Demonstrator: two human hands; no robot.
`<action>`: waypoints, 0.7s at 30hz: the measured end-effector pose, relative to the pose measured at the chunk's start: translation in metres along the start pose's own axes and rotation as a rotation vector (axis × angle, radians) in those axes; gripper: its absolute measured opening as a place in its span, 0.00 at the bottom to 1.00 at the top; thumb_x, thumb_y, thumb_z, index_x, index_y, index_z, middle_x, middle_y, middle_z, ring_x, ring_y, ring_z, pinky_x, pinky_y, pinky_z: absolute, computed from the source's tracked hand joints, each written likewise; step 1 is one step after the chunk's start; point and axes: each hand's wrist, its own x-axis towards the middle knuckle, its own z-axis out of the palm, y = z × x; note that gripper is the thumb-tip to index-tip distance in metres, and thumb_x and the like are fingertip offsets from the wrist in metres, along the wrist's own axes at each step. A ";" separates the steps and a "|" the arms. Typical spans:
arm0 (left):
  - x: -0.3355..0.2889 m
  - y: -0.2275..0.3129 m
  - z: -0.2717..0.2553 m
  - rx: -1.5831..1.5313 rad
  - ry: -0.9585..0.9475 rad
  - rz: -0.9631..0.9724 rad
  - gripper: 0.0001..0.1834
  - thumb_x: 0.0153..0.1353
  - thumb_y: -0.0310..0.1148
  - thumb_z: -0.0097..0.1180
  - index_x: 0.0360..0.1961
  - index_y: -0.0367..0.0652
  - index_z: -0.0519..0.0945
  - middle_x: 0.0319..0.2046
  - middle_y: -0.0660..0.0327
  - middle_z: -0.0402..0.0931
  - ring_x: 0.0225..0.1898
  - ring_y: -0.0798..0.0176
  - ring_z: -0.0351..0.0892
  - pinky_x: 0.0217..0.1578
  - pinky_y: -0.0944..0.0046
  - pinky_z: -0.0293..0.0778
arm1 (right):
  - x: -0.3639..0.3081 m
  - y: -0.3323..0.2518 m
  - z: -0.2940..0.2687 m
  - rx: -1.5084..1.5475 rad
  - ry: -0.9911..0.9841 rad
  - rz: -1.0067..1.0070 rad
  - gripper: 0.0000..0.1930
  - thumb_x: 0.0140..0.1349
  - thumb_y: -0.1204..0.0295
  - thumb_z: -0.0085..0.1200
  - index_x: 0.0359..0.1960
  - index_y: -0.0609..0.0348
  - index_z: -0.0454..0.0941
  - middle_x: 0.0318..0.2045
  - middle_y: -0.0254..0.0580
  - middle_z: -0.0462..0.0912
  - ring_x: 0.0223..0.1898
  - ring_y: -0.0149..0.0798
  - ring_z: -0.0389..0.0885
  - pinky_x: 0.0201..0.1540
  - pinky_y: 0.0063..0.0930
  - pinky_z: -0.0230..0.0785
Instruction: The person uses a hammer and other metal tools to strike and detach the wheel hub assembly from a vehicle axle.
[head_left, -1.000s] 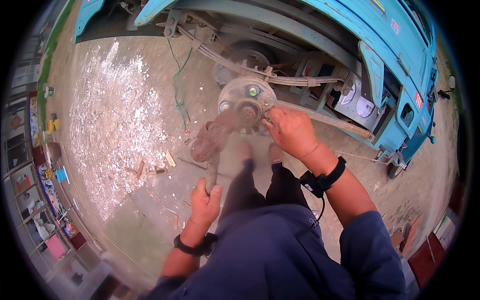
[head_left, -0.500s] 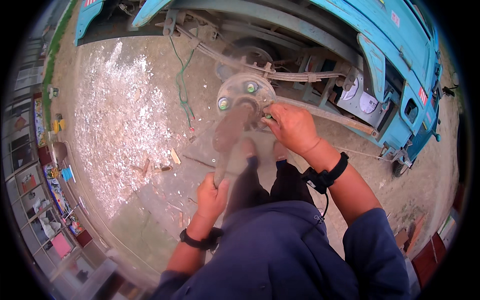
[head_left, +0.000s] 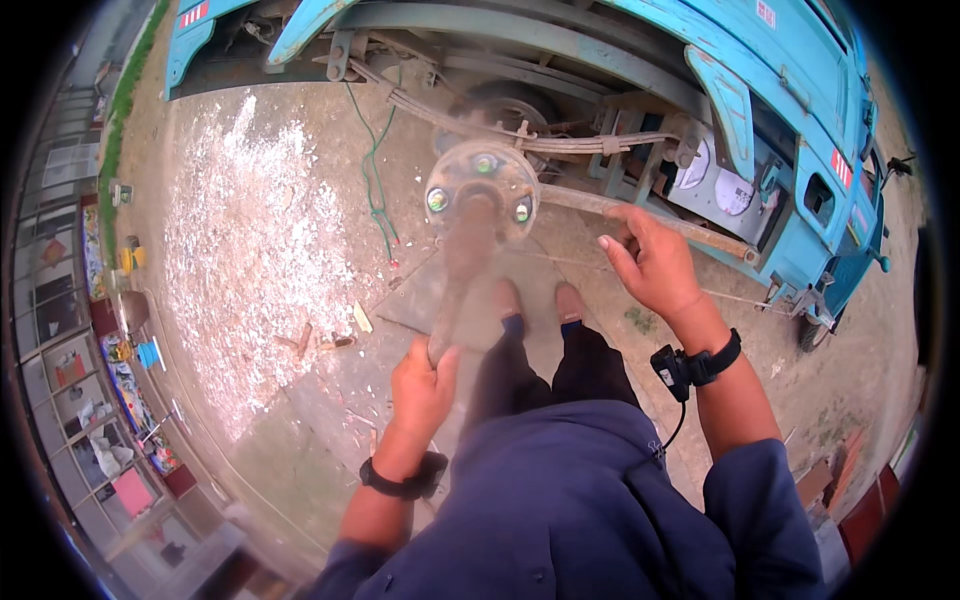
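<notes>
Left hand (head_left: pixel 420 385) closed around the lower end of a long bar-like tool (head_left: pixel 462 265); tool motion-blurred, exact kind not discernible. Upper end of tool overlapping the round wheel hub (head_left: pixel 482 188), which sits bare at the end of the axle under the blue truck (head_left: pixel 700 70); contact between tool and hub not resolvable through the blur. Three shiny studs visible on hub face. Right hand (head_left: pixel 650 265) open, fingers spread and lightly curled, grip holding nothing, hovering just right of the hub and in front of a rusty rod (head_left: pixel 660 222) running from hub toward the truck's right side; touching or not, cannot tell. Black wristbands on both wrists, right one with a small device and cable. Leaf spring (head_left: pixel 560 140) above and behind hub. Two shoes (head_left: pixel 540 300) on a flat sheet on the ground just below hub. Green cord (head_left: pixel 372 170) hanging from the truck frame to the left of hub. Pale patch of scattered debris on concrete ground (head_left: pixel 250 230) farther left.
</notes>
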 end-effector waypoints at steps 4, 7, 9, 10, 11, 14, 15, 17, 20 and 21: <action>-0.010 0.016 -0.013 -0.136 0.118 0.152 0.16 0.68 0.42 0.57 0.37 0.38 0.73 0.24 0.54 0.74 0.23 0.54 0.75 0.26 0.59 0.70 | -0.006 0.001 -0.001 0.050 0.013 0.002 0.16 0.60 0.67 0.61 0.50 0.52 0.76 0.25 0.41 0.80 0.25 0.47 0.79 0.29 0.38 0.71; -0.005 0.038 -0.030 -0.396 0.234 0.296 0.25 0.72 0.55 0.47 0.32 0.42 0.68 0.20 0.67 0.63 0.18 0.74 0.62 0.20 0.73 0.58 | -0.010 0.005 -0.003 0.066 0.020 0.009 0.17 0.61 0.68 0.61 0.51 0.52 0.75 0.24 0.40 0.80 0.23 0.44 0.79 0.28 0.35 0.71; 0.002 0.064 -0.029 -0.588 0.295 0.417 0.27 0.71 0.57 0.47 0.32 0.41 0.66 0.21 0.63 0.64 0.19 0.72 0.63 0.20 0.72 0.61 | -0.013 0.010 -0.002 0.070 0.025 -0.014 0.17 0.62 0.71 0.61 0.53 0.54 0.75 0.23 0.38 0.78 0.20 0.37 0.79 0.26 0.28 0.70; 0.003 0.068 -0.027 -0.655 0.330 0.439 0.27 0.71 0.56 0.48 0.32 0.41 0.66 0.22 0.62 0.64 0.20 0.72 0.64 0.21 0.72 0.63 | -0.014 0.010 -0.003 0.074 0.034 -0.007 0.17 0.61 0.70 0.61 0.52 0.53 0.75 0.23 0.39 0.79 0.22 0.40 0.79 0.27 0.31 0.70; 0.003 0.050 -0.020 -0.561 0.277 0.440 0.25 0.71 0.55 0.49 0.32 0.41 0.67 0.22 0.63 0.65 0.20 0.71 0.65 0.22 0.70 0.65 | -0.014 0.010 -0.005 0.070 0.048 -0.003 0.17 0.61 0.69 0.61 0.51 0.52 0.76 0.24 0.39 0.79 0.23 0.43 0.79 0.28 0.34 0.70; -0.004 0.000 0.009 -0.118 0.167 0.215 0.12 0.65 0.37 0.59 0.36 0.37 0.75 0.24 0.53 0.76 0.24 0.50 0.77 0.27 0.54 0.72 | -0.017 0.006 -0.004 0.094 0.034 0.024 0.16 0.60 0.68 0.61 0.50 0.51 0.76 0.24 0.41 0.80 0.25 0.47 0.79 0.30 0.38 0.71; -0.004 -0.003 0.012 -0.018 0.113 0.134 0.12 0.65 0.36 0.59 0.37 0.37 0.76 0.25 0.52 0.77 0.26 0.48 0.79 0.28 0.53 0.73 | -0.016 0.005 -0.005 0.102 0.024 0.035 0.16 0.61 0.68 0.60 0.50 0.51 0.76 0.24 0.41 0.80 0.25 0.48 0.79 0.30 0.38 0.71; -0.007 0.008 0.008 0.056 0.016 -0.014 0.13 0.64 0.37 0.61 0.39 0.38 0.77 0.27 0.48 0.80 0.31 0.44 0.83 0.30 0.54 0.74 | -0.017 0.005 -0.007 0.110 0.002 0.053 0.16 0.61 0.68 0.60 0.51 0.51 0.76 0.24 0.41 0.81 0.25 0.48 0.79 0.30 0.38 0.71; -0.011 0.027 -0.007 -0.085 0.104 0.103 0.19 0.71 0.46 0.54 0.33 0.39 0.71 0.21 0.60 0.70 0.22 0.63 0.72 0.24 0.59 0.68 | -0.014 0.004 -0.005 0.101 0.009 0.031 0.16 0.61 0.67 0.59 0.51 0.51 0.76 0.25 0.41 0.81 0.26 0.48 0.80 0.30 0.39 0.71; -0.009 0.026 -0.013 -0.111 0.199 0.239 0.20 0.71 0.47 0.53 0.33 0.39 0.71 0.21 0.62 0.70 0.21 0.65 0.71 0.23 0.61 0.67 | -0.013 0.004 -0.005 0.094 0.018 0.016 0.16 0.61 0.67 0.59 0.51 0.51 0.76 0.25 0.42 0.81 0.26 0.48 0.80 0.30 0.39 0.71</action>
